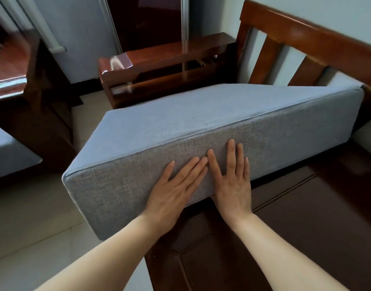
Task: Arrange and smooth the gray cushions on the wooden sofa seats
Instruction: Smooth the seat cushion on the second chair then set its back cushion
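Two bare hands press flat against the near side face of a thick gray cushion point(180, 114). The left hand point(176, 185) and right hand point(232, 181) lie side by side, fingers straight and spread, grasping nothing, their fingertips almost touching. The cushion sits skewed on the wooden sofa point(306, 217): its far right corner reaches the slatted backrest point(302, 36), while its near left corner overhangs the seat edge above the pale tiled floor point(33, 227). Dark bare seat wood shows beneath the forearms. A glossy wooden armrest point(163, 57) stands behind the cushion. Part of another gray cushion point(8, 150) shows at the left edge.
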`<control>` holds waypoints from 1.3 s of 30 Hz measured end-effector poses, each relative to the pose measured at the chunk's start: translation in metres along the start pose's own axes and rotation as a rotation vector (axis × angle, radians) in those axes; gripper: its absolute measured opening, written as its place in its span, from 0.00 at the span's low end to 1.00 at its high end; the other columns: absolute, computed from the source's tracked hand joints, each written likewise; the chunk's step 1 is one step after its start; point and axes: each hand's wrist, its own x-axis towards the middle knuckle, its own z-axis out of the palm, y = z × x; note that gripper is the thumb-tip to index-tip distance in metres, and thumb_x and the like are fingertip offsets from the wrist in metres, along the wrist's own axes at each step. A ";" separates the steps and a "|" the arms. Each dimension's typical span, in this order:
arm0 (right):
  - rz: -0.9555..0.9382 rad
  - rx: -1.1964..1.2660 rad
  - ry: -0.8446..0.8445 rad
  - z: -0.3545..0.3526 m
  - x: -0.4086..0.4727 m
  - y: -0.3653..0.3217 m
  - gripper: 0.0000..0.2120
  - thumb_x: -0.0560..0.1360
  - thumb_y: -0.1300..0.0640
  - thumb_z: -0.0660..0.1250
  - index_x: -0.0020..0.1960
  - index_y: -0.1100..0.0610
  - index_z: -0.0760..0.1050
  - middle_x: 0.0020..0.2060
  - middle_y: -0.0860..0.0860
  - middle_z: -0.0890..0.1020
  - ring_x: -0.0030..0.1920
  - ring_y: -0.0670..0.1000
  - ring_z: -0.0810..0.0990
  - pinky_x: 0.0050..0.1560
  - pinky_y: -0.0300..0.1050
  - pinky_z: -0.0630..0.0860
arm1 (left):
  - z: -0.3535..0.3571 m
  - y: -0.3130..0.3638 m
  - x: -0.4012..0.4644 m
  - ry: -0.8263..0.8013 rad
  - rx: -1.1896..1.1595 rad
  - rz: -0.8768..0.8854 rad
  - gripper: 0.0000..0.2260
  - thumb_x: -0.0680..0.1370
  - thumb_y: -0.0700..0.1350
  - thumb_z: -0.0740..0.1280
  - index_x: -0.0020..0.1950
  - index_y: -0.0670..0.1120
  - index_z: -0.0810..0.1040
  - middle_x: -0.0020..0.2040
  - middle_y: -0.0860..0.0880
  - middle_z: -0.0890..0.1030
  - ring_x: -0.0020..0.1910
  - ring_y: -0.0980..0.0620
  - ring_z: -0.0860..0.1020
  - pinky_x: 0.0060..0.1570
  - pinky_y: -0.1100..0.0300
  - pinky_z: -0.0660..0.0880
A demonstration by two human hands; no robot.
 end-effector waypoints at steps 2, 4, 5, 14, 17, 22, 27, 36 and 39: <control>-0.006 0.000 -0.004 0.003 -0.009 0.003 0.57 0.65 0.64 0.75 0.78 0.49 0.38 0.74 0.64 0.50 0.74 0.67 0.51 0.69 0.65 0.62 | 0.006 0.007 -0.003 0.012 0.023 0.017 0.53 0.62 0.49 0.73 0.77 0.43 0.43 0.78 0.46 0.40 0.76 0.48 0.39 0.71 0.43 0.35; -0.007 0.000 -0.007 0.005 -0.017 0.005 0.57 0.65 0.63 0.76 0.78 0.49 0.39 0.74 0.64 0.50 0.74 0.67 0.51 0.69 0.64 0.62 | 0.010 0.014 -0.005 0.025 0.049 0.037 0.53 0.62 0.49 0.72 0.77 0.43 0.43 0.78 0.46 0.41 0.76 0.49 0.41 0.71 0.44 0.35; -0.008 0.000 -0.002 0.005 -0.021 0.006 0.57 0.65 0.62 0.76 0.78 0.49 0.39 0.74 0.64 0.50 0.74 0.66 0.52 0.69 0.64 0.62 | 0.011 0.017 -0.006 0.032 0.058 0.046 0.51 0.62 0.48 0.71 0.78 0.43 0.44 0.78 0.46 0.41 0.76 0.49 0.41 0.71 0.44 0.35; 0.054 -0.008 -0.017 0.010 -0.037 0.010 0.57 0.64 0.60 0.76 0.78 0.53 0.39 0.74 0.64 0.52 0.74 0.65 0.52 0.68 0.61 0.60 | 0.013 0.031 -0.001 0.026 0.101 0.083 0.51 0.62 0.49 0.72 0.78 0.45 0.45 0.78 0.47 0.44 0.76 0.51 0.46 0.71 0.44 0.34; 0.086 -0.002 -0.013 0.012 -0.037 0.012 0.56 0.66 0.59 0.76 0.78 0.53 0.39 0.74 0.64 0.52 0.74 0.65 0.53 0.67 0.61 0.62 | 0.017 0.033 0.006 0.056 0.041 0.087 0.48 0.60 0.46 0.72 0.76 0.48 0.52 0.78 0.50 0.49 0.76 0.52 0.50 0.71 0.45 0.35; 0.144 -0.004 -0.081 0.014 -0.033 0.014 0.59 0.58 0.53 0.81 0.77 0.53 0.46 0.74 0.64 0.53 0.73 0.67 0.55 0.63 0.62 0.69 | 0.018 0.033 0.016 0.064 0.020 0.119 0.43 0.63 0.47 0.72 0.76 0.52 0.60 0.77 0.50 0.50 0.75 0.51 0.50 0.71 0.44 0.34; 0.135 0.012 -0.118 0.014 -0.028 0.012 0.60 0.52 0.50 0.83 0.76 0.55 0.54 0.73 0.64 0.54 0.72 0.69 0.59 0.63 0.63 0.69 | 0.017 0.025 0.021 0.023 0.041 0.085 0.51 0.60 0.46 0.73 0.77 0.47 0.47 0.78 0.49 0.45 0.76 0.51 0.46 0.71 0.44 0.35; 0.255 0.055 -0.230 0.019 -0.010 0.037 0.58 0.56 0.55 0.83 0.77 0.54 0.51 0.74 0.65 0.54 0.69 0.71 0.64 0.59 0.60 0.74 | 0.007 0.040 0.061 -0.017 -0.044 0.069 0.45 0.74 0.48 0.63 0.74 0.41 0.29 0.71 0.45 0.24 0.69 0.47 0.25 0.63 0.44 0.23; 0.255 0.073 -0.334 0.023 -0.005 0.047 0.55 0.70 0.58 0.74 0.75 0.47 0.32 0.74 0.60 0.36 0.74 0.68 0.53 0.66 0.56 0.70 | 0.009 0.047 0.075 -0.029 -0.075 0.046 0.45 0.75 0.47 0.62 0.73 0.42 0.27 0.69 0.45 0.21 0.66 0.49 0.22 0.60 0.46 0.18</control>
